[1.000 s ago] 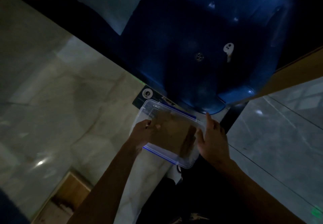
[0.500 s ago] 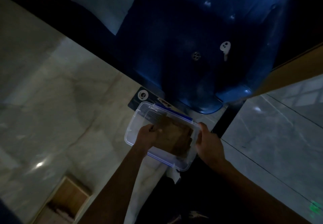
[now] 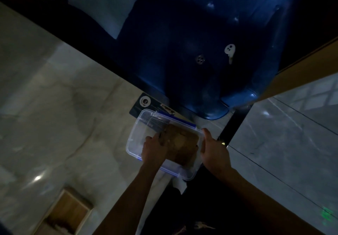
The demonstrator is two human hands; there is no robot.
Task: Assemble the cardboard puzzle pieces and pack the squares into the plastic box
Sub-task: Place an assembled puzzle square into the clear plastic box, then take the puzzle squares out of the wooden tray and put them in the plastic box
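A clear plastic box point(image 3: 139, 134) with blue clips sits on the pale marble floor in dim light. Brown cardboard squares point(image 3: 184, 146) lie stacked inside it toward the right end. My left hand point(image 3: 154, 148) reaches into the box with its fingers on the cardboard; whether it grips a piece is hidden in the dark. My right hand point(image 3: 213, 148) grips the box's right rim, thumb over the edge.
A dark card with a white round logo point(image 3: 144, 102) lies just beyond the box. A blue tufted sofa point(image 3: 210, 51) with a pale cushion point(image 3: 106, 2) fills the top. A wooden frame point(image 3: 67, 214) sits at lower left, a dark floor strip to the right.
The box shifted slightly left. My left hand moved from the box's left edge into it, onto the cardboard. My right hand closed round the right rim.
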